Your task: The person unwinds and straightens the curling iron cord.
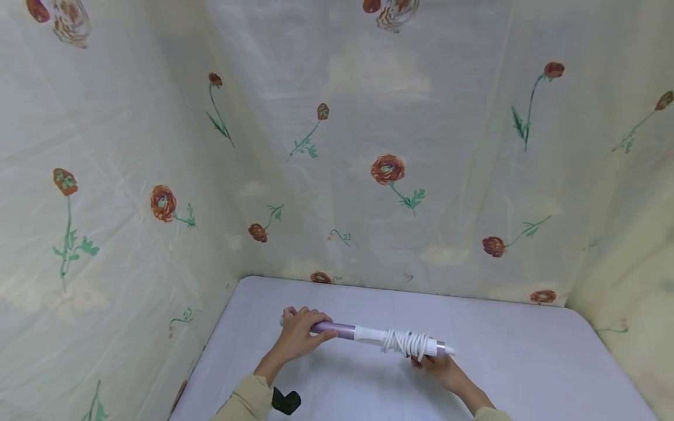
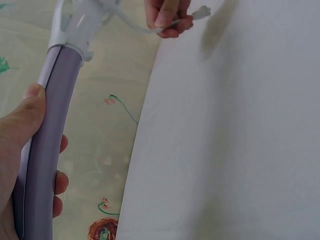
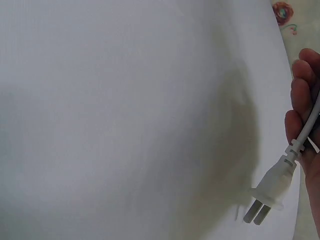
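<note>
In the head view, a curling iron with a purple barrel and a white handle (image 1: 370,335) is held level above the table. White cord (image 1: 405,342) is wound in several loops round its handle. My left hand (image 1: 302,333) grips the purple barrel (image 2: 47,145), thumb on one side and fingertips showing on the other. Below the handle's right end is my right hand (image 1: 439,369), which holds the cord's loose end between thumb and fingers. From that hand the two-pin plug (image 3: 274,185) sticks out, prongs pointing down in the right wrist view.
A white-covered table (image 1: 526,351) with rounded far corners lies below the hands. Flower-printed cloth (image 1: 447,146) hangs behind it and at both sides. A dark green patch (image 1: 286,402) shows beside the left sleeve.
</note>
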The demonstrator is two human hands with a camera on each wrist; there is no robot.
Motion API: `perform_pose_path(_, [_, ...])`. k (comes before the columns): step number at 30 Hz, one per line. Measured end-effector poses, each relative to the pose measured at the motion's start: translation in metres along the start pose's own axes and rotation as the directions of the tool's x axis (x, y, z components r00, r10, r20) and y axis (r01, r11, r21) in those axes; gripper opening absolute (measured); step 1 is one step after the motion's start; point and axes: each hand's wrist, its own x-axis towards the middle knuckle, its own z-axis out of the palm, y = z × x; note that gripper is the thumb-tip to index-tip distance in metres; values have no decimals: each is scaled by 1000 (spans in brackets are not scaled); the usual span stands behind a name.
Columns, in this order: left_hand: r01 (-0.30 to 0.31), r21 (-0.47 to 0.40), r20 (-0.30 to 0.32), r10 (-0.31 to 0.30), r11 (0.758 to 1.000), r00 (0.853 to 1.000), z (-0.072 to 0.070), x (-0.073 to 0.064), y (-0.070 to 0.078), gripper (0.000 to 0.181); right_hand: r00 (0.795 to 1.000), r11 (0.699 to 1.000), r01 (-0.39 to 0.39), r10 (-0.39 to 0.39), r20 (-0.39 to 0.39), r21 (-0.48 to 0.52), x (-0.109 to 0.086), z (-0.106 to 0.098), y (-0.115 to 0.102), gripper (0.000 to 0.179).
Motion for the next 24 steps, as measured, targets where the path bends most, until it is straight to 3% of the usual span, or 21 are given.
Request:
perform_pose_path(4, [15,7,-44,-15,1000,999,1,0,2,39,999,998,49,-49,5,-40,-2,9,-3,27])
perform_pose_path(7, [26,10,-75,-26,1000,997,1,0,3,38,994,988,100,-104,-22,-119,-5,14,-4,27])
perform_pose_path(10, [31,18,-95,-29,999,995,1,0,5,39,989,983,125,-133,-56,-137,-7,20,-6,25])
perform_pose_path(24, [69,40,-137,-63,997,989,7,4,11,38,989,998,-16,7,-150,-56,-13,38,-27,26])
